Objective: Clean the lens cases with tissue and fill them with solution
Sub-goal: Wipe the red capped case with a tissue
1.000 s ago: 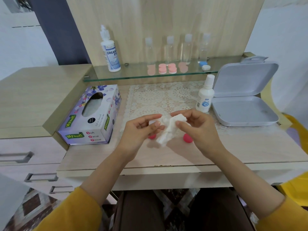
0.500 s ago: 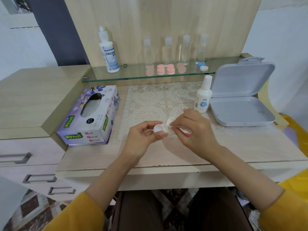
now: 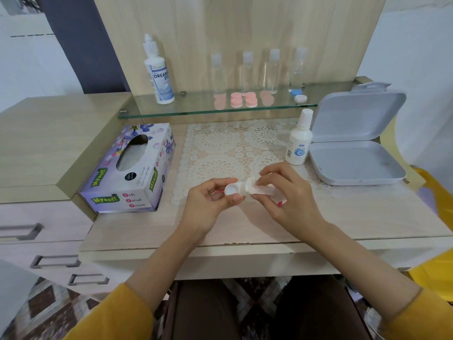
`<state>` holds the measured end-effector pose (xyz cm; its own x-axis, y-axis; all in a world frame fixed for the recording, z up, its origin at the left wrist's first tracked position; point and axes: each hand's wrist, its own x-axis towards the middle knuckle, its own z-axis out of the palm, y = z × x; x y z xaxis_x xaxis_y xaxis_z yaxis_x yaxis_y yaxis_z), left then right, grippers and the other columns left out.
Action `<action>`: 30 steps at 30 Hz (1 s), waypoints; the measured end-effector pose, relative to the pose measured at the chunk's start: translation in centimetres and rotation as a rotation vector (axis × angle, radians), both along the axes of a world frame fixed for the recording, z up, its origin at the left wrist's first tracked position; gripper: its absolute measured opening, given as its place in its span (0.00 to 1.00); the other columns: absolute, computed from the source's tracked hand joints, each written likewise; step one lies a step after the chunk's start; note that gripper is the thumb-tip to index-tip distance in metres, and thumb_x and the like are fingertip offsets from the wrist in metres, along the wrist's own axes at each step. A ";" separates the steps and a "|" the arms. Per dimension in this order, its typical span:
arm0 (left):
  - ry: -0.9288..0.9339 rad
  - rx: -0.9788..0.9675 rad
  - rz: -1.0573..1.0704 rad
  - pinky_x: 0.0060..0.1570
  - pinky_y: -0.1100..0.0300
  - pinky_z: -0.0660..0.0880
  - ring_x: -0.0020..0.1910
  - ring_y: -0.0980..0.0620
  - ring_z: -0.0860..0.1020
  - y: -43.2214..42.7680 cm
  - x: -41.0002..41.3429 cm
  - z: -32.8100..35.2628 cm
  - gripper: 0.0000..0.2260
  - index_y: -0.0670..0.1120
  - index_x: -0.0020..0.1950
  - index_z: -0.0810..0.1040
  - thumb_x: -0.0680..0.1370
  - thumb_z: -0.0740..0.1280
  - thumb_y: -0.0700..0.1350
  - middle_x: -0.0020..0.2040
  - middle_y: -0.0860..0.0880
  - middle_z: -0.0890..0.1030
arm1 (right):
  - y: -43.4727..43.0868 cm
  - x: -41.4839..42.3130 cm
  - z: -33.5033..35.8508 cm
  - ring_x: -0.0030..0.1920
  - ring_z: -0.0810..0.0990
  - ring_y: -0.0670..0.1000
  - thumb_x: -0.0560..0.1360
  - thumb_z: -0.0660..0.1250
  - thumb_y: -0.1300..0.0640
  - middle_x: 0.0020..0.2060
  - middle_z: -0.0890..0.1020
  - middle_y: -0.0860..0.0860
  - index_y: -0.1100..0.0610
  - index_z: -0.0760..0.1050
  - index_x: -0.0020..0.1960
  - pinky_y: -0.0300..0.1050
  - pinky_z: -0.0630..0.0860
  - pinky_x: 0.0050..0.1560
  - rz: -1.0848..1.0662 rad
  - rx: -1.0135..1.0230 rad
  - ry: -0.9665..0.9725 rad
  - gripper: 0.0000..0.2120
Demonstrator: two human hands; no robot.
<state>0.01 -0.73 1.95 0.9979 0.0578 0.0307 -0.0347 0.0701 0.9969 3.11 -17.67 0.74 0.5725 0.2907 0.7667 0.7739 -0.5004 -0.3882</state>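
A white lens case [image 3: 232,189] is pinched in my left hand [image 3: 210,204], with one open cup facing up. My right hand [image 3: 284,192] presses a folded white tissue [image 3: 257,188] into the case's other cup. Pink caps lie on the desk under my hands, one showing at my left fingers [image 3: 218,191], another mostly hidden below my right hand [image 3: 280,203]. A small white solution bottle [image 3: 299,141] stands upright on the lace mat [image 3: 220,148] just beyond my right hand. More pink-capped lens cases [image 3: 244,100] sit on the glass shelf [image 3: 171,111].
A purple tissue box [image 3: 130,173] lies at the left of the desk. An open grey box [image 3: 355,148] stands at the right. On the shelf are a large solution bottle [image 3: 159,74], several clear bottles [image 3: 272,69] and a blue-and-white case [image 3: 297,95]. Drawers are at lower left.
The tissue, loose and bunched between both hands a second ago, is now folded small and pushed into the case. My hands have dropped slightly toward the desk.
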 end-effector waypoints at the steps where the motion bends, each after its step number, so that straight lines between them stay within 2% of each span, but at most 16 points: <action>1: 0.000 -0.008 -0.002 0.47 0.64 0.78 0.44 0.51 0.82 0.0 0.0 -0.1 0.12 0.44 0.48 0.80 0.67 0.71 0.32 0.41 0.50 0.84 | 0.0 0.0 -0.1 0.42 0.74 0.48 0.69 0.67 0.56 0.43 0.78 0.58 0.64 0.79 0.41 0.32 0.70 0.41 0.002 -0.001 0.019 0.10; 5: -0.003 -0.008 -0.015 0.42 0.68 0.77 0.41 0.56 0.82 0.2 0.0 -0.1 0.12 0.43 0.47 0.79 0.68 0.71 0.31 0.39 0.53 0.84 | -0.3 0.0 -0.5 0.34 0.79 0.54 0.70 0.66 0.53 0.43 0.80 0.55 0.59 0.82 0.41 0.44 0.74 0.35 0.027 -0.023 0.072 0.10; 10: 0.009 -0.006 -0.017 0.46 0.65 0.78 0.43 0.53 0.82 0.4 0.0 -0.3 0.12 0.44 0.48 0.80 0.66 0.72 0.34 0.42 0.48 0.84 | -0.2 0.1 -0.6 0.35 0.75 0.47 0.71 0.65 0.57 0.40 0.79 0.56 0.60 0.83 0.42 0.41 0.72 0.34 0.060 -0.056 0.013 0.09; 13: 0.013 -0.036 -0.015 0.48 0.63 0.78 0.43 0.52 0.82 0.5 -0.1 -0.4 0.15 0.44 0.47 0.80 0.61 0.73 0.41 0.41 0.47 0.84 | -0.2 0.3 -0.9 0.36 0.79 0.51 0.70 0.67 0.52 0.42 0.82 0.55 0.58 0.83 0.44 0.42 0.75 0.37 0.020 -0.143 0.001 0.11; 15: 0.020 -0.041 -0.023 0.51 0.61 0.78 0.44 0.50 0.82 0.6 -0.2 -0.5 0.17 0.44 0.47 0.80 0.59 0.73 0.43 0.41 0.48 0.84 | -0.2 0.4 -1.2 0.36 0.81 0.53 0.67 0.71 0.55 0.41 0.82 0.54 0.59 0.83 0.44 0.44 0.75 0.38 0.010 -0.156 0.014 0.09; 17: 0.027 -0.045 -0.035 0.52 0.59 0.78 0.45 0.49 0.81 0.5 -0.3 -0.6 0.17 0.44 0.46 0.80 0.58 0.73 0.44 0.42 0.47 0.84 | -0.1 0.5 -1.5 0.36 0.81 0.53 0.64 0.72 0.59 0.39 0.83 0.55 0.60 0.82 0.43 0.46 0.75 0.42 0.019 -0.150 0.025 0.08; 20: 0.033 -0.048 -0.043 0.52 0.58 0.78 0.46 0.48 0.81 0.4 -0.3 -0.8 0.17 0.44 0.47 0.80 0.58 0.73 0.45 0.41 0.48 0.84 | 0.0 0.6 -1.6 0.35 0.81 0.54 0.64 0.72 0.61 0.37 0.82 0.55 0.61 0.82 0.41 0.50 0.77 0.53 0.041 -0.168 0.025 0.06; 23: 0.030 -0.033 -0.056 0.52 0.59 0.78 0.46 0.49 0.82 0.4 -0.3 -0.9 0.17 0.45 0.47 0.80 0.59 0.73 0.46 0.41 0.49 0.84 | 0.1 0.6 -1.5 0.31 0.80 0.55 0.64 0.72 0.64 0.35 0.81 0.56 0.62 0.81 0.37 0.55 0.79 0.47 0.065 -0.173 0.024 0.03; 27: 0.032 -0.042 -0.055 0.51 0.59 0.78 0.46 0.48 0.82 0.2 -0.2 -0.9 0.16 0.45 0.47 0.80 0.60 0.73 0.43 0.41 0.49 0.84 | 0.0 0.8 -2.1 0.33 0.80 0.54 0.62 0.72 0.66 0.36 0.81 0.56 0.62 0.80 0.38 0.46 0.70 0.61 0.031 -0.168 0.036 0.05; 30: 0.030 -0.040 -0.058 0.51 0.59 0.79 0.45 0.47 0.82 0.2 0.0 -0.7 0.15 0.45 0.46 0.80 0.60 0.72 0.43 0.41 0.48 0.84 | 0.0 0.8 -2.3 0.33 0.80 0.54 0.63 0.72 0.69 0.37 0.81 0.57 0.63 0.80 0.40 0.48 0.66 0.64 0.021 -0.145 0.044 0.07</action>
